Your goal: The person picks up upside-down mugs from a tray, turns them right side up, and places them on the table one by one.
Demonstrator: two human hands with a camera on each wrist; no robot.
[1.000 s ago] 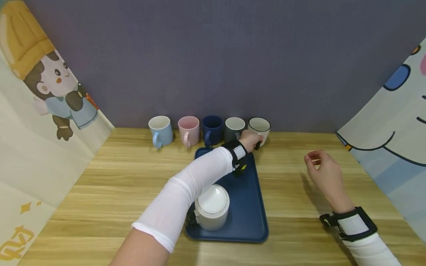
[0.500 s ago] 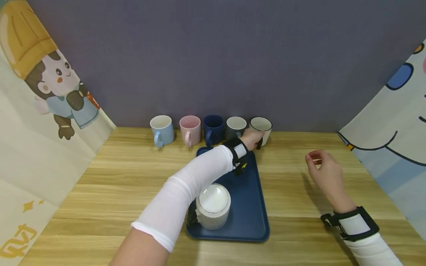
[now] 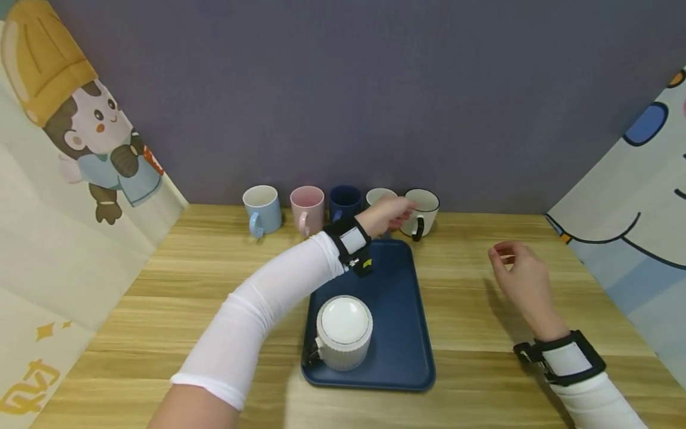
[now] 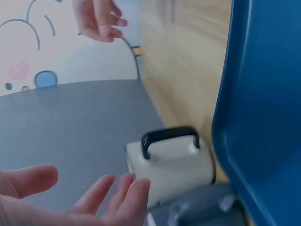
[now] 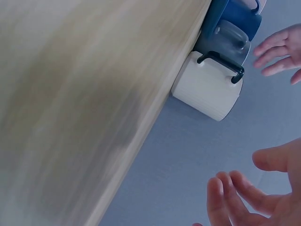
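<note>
In the head view a row of mugs stands along the back of the table: a light blue mug [image 3: 265, 211], a pink mug [image 3: 308, 208], a navy mug [image 3: 345, 199], a grey mug [image 3: 377, 193] and a white mug [image 3: 429, 210] with black rim and handle. My left hand [image 3: 384, 215] hovers in front of the grey mug, partly hiding it, fingertips close to the white mug. In the left wrist view its fingers [image 4: 136, 197] are loosely spread and hold nothing. My right hand [image 3: 522, 283] hangs over the table's right side, fingers relaxed, holding nothing.
A dark blue tray [image 3: 399, 310] lies mid-table. On its near left part sits a ribbed white mug [image 3: 344, 333] with a black handle, upside down. A grey panel [image 3: 343, 95] rises behind the row, with printed cloths [image 3: 69, 250] at both sides.
My left hand has let go of the white mug's handle and drawn back to the left, so the black handle now shows. The white mug stays at the row's right end; my right hand barely moves.
</note>
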